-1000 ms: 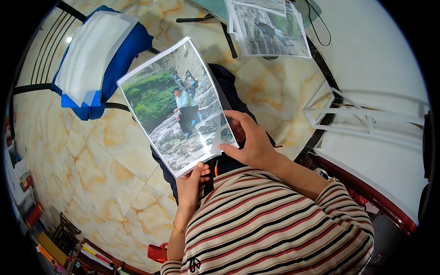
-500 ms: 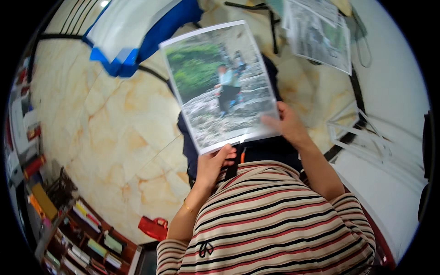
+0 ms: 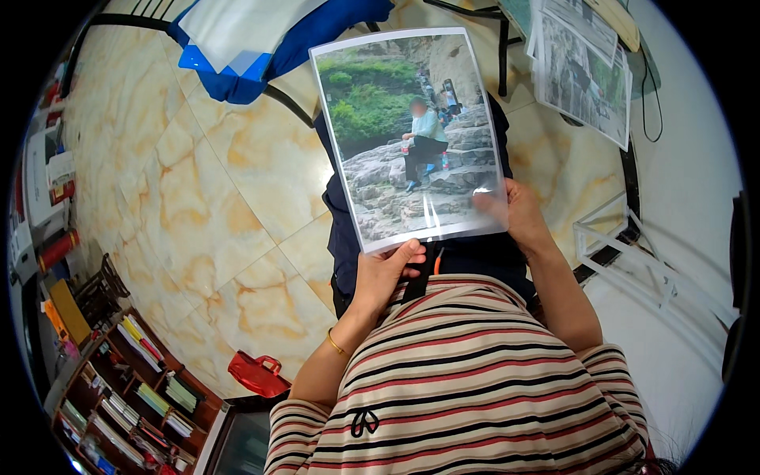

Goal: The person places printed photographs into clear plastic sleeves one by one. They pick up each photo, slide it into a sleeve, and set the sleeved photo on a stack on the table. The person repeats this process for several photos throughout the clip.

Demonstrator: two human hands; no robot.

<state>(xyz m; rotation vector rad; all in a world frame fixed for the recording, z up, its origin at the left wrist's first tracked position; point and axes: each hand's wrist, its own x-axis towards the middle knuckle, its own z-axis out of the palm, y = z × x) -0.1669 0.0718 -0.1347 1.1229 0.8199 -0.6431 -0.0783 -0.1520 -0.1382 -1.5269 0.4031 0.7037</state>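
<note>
A large colour photo print [image 3: 372,170] with a white border lies tilted above my lap. It shows a person seated on rocks beside green bushes. Clear, shiny film covers it and reaches past its right and lower edges. My left hand [image 3: 384,277] is closed on the lower edge, thumb on top, a gold bangle on the wrist. At the lower right corner my right hand [image 3: 522,214] grips the film's side; one of its digits looks hazy, seemingly through the film. Whether the film is a sleeve or a laminate I cannot tell.
Several grey prints [image 3: 582,83] overhang a table edge at the far right, near a dangling cord. A blue cloth with a white sheet [image 3: 237,28] covers a seat at the far left. A white frame [image 3: 641,253] stands right. A red bag [image 3: 260,374] and bookshelf [image 3: 127,404] are lower left.
The print and both hands have shifted slightly right in view, along with the surroundings. The print now appears sharper. Both hands keep their hold on it.
</note>
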